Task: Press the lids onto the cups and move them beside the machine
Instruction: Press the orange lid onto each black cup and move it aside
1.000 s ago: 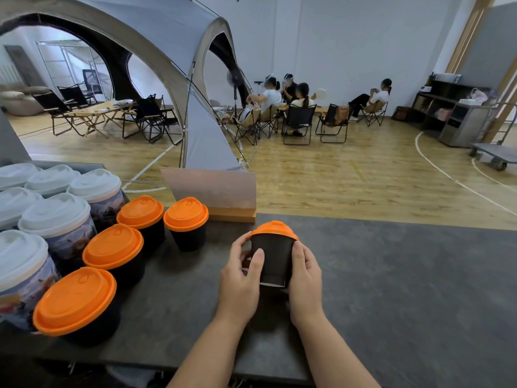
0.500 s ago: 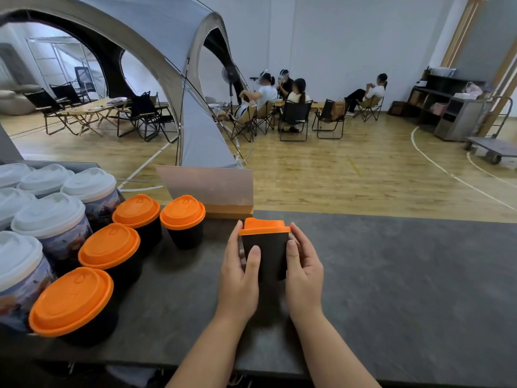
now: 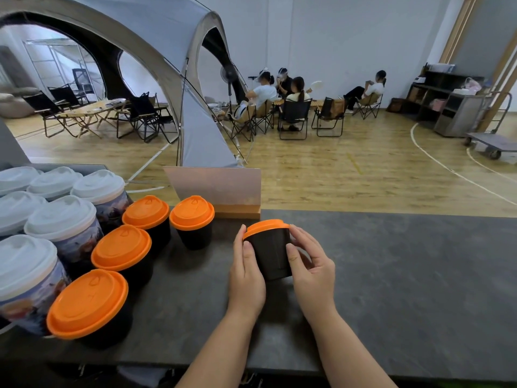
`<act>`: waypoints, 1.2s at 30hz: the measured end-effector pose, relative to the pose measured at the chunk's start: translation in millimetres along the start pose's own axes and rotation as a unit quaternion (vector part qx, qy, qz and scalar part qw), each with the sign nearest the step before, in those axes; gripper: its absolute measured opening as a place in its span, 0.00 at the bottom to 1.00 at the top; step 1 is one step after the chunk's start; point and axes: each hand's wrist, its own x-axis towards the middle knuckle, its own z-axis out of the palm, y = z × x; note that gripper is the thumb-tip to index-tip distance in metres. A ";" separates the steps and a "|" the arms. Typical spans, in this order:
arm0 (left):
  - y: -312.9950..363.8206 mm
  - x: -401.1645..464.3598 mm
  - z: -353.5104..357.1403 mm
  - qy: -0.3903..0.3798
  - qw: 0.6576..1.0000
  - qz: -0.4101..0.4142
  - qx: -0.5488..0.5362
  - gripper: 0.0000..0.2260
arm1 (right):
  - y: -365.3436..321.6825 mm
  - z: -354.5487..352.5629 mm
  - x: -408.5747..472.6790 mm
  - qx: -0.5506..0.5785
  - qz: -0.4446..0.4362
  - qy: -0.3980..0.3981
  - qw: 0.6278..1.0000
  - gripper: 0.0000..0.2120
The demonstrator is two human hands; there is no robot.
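Observation:
A small black cup [image 3: 272,254] with an orange lid [image 3: 265,226] is held between both hands over the dark grey counter [image 3: 405,289], tipped slightly to the right. My left hand [image 3: 246,275] grips its left side with the fingers up along the wall. My right hand [image 3: 310,264] holds its right side, fingertips at the lid's rim. Several more black cups with orange lids stand to the left, the nearest one [image 3: 89,306] at the front and the farthest one [image 3: 193,219] at the back.
Several taller cups with white lids [image 3: 61,217] crowd the far left of the counter. A tilted sign in a wooden base [image 3: 218,189] stands at the counter's far edge. Beyond are a wooden floor, a grey tent, folding chairs and seated people.
The cup between my hands has turned and tilted: its lid showed edge-on half a second ago and now leans rightward. My right hand has spread further along the cup's right side.

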 end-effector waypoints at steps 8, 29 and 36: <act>-0.5 -1.9 0.1 -0.014 0.997 0.073 -0.005 0.27 | 10.6 0.8 4.9 0.021 0.095 -0.004 0.995 0.20; 30.1 -54.2 51.3 -0.179 0.976 0.090 -0.082 0.18 | -32.2 -80.4 -19.0 0.117 0.168 0.066 0.977 0.31; 42.8 -152.4 166.9 -0.337 0.937 0.052 -0.071 0.21 | -65.1 -238.1 -61.1 0.041 0.167 0.134 0.976 0.19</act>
